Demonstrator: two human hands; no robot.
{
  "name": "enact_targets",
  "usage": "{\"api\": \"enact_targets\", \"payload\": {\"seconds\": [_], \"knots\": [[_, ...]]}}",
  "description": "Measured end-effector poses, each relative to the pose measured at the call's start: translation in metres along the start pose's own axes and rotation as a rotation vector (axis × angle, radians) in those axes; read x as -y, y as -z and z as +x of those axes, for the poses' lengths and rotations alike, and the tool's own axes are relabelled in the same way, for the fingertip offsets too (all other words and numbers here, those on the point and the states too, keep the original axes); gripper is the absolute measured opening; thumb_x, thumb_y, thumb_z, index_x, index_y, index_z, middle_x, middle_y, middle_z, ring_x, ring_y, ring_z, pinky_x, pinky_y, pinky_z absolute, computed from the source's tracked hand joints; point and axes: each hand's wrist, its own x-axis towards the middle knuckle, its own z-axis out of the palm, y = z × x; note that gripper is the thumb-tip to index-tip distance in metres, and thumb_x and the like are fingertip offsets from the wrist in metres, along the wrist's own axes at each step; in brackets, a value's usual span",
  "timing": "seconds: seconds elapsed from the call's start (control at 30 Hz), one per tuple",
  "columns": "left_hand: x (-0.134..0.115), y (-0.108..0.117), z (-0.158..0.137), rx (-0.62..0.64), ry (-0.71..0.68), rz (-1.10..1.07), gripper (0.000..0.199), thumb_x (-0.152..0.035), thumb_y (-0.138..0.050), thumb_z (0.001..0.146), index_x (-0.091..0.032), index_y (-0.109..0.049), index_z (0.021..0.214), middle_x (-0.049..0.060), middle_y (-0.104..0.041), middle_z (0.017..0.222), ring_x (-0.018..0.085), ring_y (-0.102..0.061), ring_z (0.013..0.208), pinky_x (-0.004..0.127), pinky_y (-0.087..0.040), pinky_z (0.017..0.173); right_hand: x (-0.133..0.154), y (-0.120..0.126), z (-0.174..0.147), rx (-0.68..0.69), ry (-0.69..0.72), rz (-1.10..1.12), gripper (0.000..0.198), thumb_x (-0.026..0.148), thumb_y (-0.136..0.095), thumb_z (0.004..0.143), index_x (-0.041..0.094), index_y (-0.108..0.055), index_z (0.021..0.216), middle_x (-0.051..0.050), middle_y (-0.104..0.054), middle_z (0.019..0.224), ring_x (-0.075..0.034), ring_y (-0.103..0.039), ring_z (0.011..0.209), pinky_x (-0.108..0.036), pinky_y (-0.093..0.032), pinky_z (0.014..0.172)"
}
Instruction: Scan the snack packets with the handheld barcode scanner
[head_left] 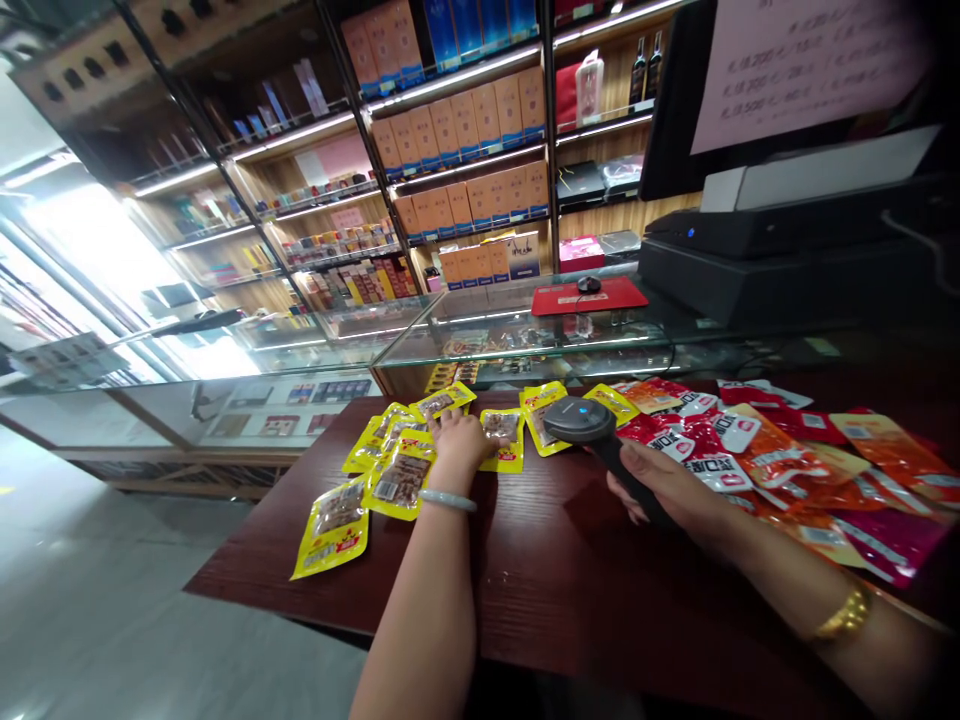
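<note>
My right hand (664, 480) is wrapped around the handle of a black barcode scanner (581, 420), which has a small blue light on its head. It is held above the dark red wooden table (525, 570). My left hand (459, 440), with a pale bangle at the wrist, reaches over the yellow snack packets, fingers apart and touching them. One yellow packet (502, 438) lies just right of that hand. Left of it are several overlapping packets, among them a front one (334, 525) near the table's edge. More yellow packets (546, 415) lie behind the scanner head.
A pile of red, orange and purple packets (787, 460) covers the table's right side. Behind stands a glass display counter (480, 330) with a red mat (555, 298) and a computer mouse (589, 285). Black equipment (772, 260) sits at the right. Shelves of boxes (465, 125) line the wall.
</note>
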Motion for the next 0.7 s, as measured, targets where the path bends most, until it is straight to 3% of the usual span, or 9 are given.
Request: {"api": "enact_targets", "payload": {"seconds": [0.1, 0.2, 0.3, 0.43, 0.57, 0.7], "knots": [[-0.007, 0.000, 0.001, -0.022, -0.026, -0.091, 0.051, -0.056, -0.070, 0.076, -0.016, -0.069, 0.107, 0.021, -0.064, 0.125, 0.040, -0.049, 0.130, 0.053, -0.026, 0.114, -0.003, 0.002, 0.001, 0.007, 0.003, -0.012, 0.055, 0.075, -0.062, 0.080, 0.023, -0.044, 0.085, 0.008, -0.049, 0.058, -0.007, -0.040, 0.045, -0.022, -0.037, 0.044], [-0.006, 0.005, 0.004, -0.009, -0.020, -0.273, 0.037, -0.045, -0.070, 0.079, -0.020, -0.062, 0.106, 0.013, -0.070, 0.109, 0.031, -0.063, 0.106, 0.037, -0.044, 0.090, -0.006, 0.003, 0.002, 0.010, 0.012, -0.012, 0.054, 0.073, -0.061, 0.082, 0.022, -0.043, 0.083, 0.008, -0.050, 0.058, -0.007, -0.041, 0.045, -0.021, -0.039, 0.045], [0.006, 0.013, 0.006, -0.048, 0.054, -0.382, 0.028, -0.041, -0.070, 0.079, -0.023, -0.057, 0.095, 0.005, -0.070, 0.092, 0.025, -0.065, 0.085, 0.031, -0.042, 0.072, -0.006, 0.004, 0.003, -0.005, 0.030, 0.005, 0.053, 0.072, -0.061, 0.083, 0.022, -0.043, 0.079, 0.008, -0.050, 0.058, -0.007, -0.042, 0.044, -0.021, -0.040, 0.045], [0.019, 0.017, 0.008, -0.150, 0.056, -0.525, 0.029, -0.038, -0.074, 0.073, -0.023, -0.049, 0.079, -0.002, -0.061, 0.072, 0.019, -0.059, 0.072, 0.027, -0.037, 0.064, -0.004, 0.004, 0.004, -0.012, 0.045, 0.022, 0.054, 0.073, -0.061, 0.082, 0.022, -0.044, 0.078, 0.007, -0.051, 0.057, -0.007, -0.042, 0.043, -0.022, -0.041, 0.045], [0.018, 0.011, 0.010, -0.154, -0.085, -0.806, 0.028, -0.032, -0.074, 0.071, -0.021, -0.048, 0.077, -0.005, -0.057, 0.071, 0.014, -0.055, 0.068, 0.024, -0.039, 0.063, -0.001, 0.003, 0.002, 0.004, 0.065, 0.044, 0.053, 0.072, -0.061, 0.083, 0.022, -0.044, 0.078, 0.006, -0.052, 0.057, -0.008, -0.042, 0.043, -0.023, -0.042, 0.045], [0.014, 0.005, 0.014, -0.098, -0.088, -0.794, 0.022, -0.028, -0.073, 0.072, -0.020, -0.055, 0.080, -0.004, -0.059, 0.074, 0.015, -0.057, 0.072, 0.024, -0.044, 0.065, 0.001, 0.002, 0.000, -0.004, 0.067, 0.067, 0.051, 0.070, -0.061, 0.084, 0.022, -0.045, 0.079, 0.006, -0.051, 0.058, -0.008, -0.041, 0.043, -0.023, -0.041, 0.046]]}}
